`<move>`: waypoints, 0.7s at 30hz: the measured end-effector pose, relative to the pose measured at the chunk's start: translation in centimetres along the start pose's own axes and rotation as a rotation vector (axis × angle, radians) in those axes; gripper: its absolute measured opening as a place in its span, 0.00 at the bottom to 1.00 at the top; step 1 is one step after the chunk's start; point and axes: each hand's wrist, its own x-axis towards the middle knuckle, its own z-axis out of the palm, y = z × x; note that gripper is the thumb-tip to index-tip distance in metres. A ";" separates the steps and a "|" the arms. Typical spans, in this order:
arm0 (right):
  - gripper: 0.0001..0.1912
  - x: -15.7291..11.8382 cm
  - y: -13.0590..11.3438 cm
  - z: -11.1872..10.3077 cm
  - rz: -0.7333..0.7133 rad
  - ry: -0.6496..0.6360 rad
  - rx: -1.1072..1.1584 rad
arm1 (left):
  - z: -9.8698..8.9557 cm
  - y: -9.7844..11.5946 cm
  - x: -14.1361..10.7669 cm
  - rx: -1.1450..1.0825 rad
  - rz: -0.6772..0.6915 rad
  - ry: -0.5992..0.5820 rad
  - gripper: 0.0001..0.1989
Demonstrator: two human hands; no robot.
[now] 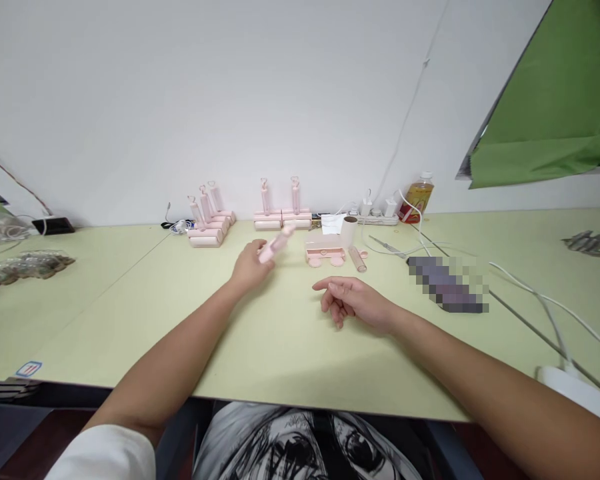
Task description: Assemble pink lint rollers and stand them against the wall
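My left hand [251,268] is closed round the lower end of a slim pink tube [276,245], which tilts up to the right and is slightly blurred. Its upper part looks partly clear. My right hand [353,302] hangs over the table with loosely bent fingers apart, holding nothing. Beyond it lies an opened pink case [325,253] with round pink end pieces in front. A clear pinkish tube [357,259] lies beside the case, and a white cylinder [349,232] stands behind that.
Pink cases with upright tubes stand at back left [205,238] and back centre [283,220]. A power strip [379,219], a drink bottle [419,199] and white cables are at back right. A pixelated dark object [445,285] lies right of my right hand. Plastic-wrapped items [23,268] lie far left.
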 end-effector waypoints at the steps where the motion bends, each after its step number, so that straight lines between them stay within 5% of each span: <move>1: 0.23 0.0 0.0 0.1 0.002 -0.006 -0.016 | -0.4 -0.7 0.6 0.006 -0.087 0.006 0.28; 7: 0.24 -0.1 -0.1 0.4 0.001 -0.039 -0.080 | -1.9 -3.4 2.5 0.100 -0.316 0.042 0.30; 16: 0.23 0.0 0.3 0.5 0.021 -0.073 -0.187 | -1.5 -4.1 3.1 0.303 -0.304 0.204 0.28; 21: 0.22 0.0 0.7 0.6 0.029 -0.094 -0.242 | -1.4 -5.1 5.2 0.418 -0.294 0.175 0.23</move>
